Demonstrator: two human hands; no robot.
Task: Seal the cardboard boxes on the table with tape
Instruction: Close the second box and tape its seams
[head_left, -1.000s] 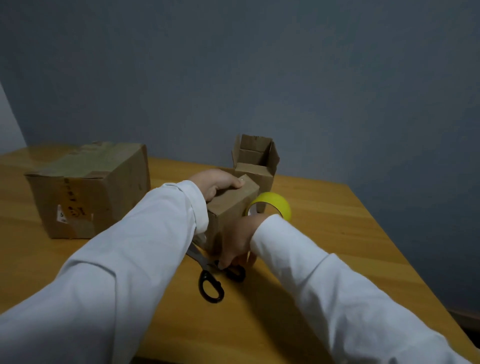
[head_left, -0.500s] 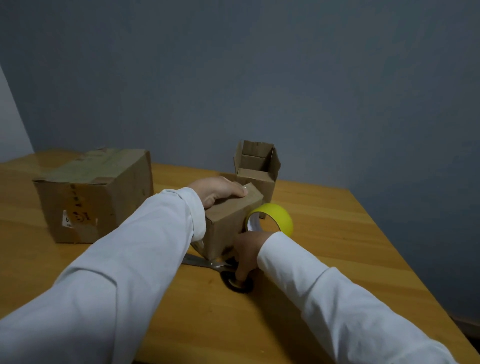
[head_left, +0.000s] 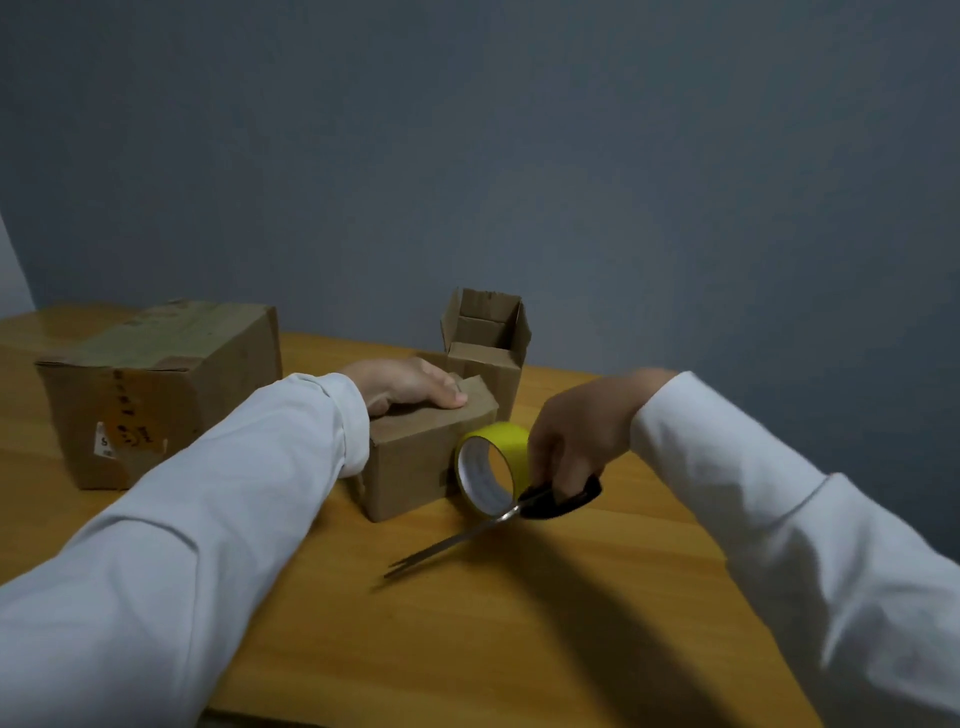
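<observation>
A small closed cardboard box (head_left: 415, 462) sits mid-table. My left hand (head_left: 408, 387) rests on its top, fingers curled over the flaps. A yellow tape roll (head_left: 493, 467) stands on edge against the box's right side. My right hand (head_left: 576, 436) grips the black handles of a pair of scissors (head_left: 498, 519), lifted just above the table, blades pointing down-left. Behind stands a small open box (head_left: 485, 348) with its flaps up. A large closed box (head_left: 156, 389) sits at the left.
The wooden table (head_left: 519, 623) runs from the left edge to a right edge near the grey wall (head_left: 519, 156). Its front edge lies close below my sleeves.
My right hand has picked the scissors up from in front of the small box and swung them right, past the tape roll. The left hand stays on the box.
</observation>
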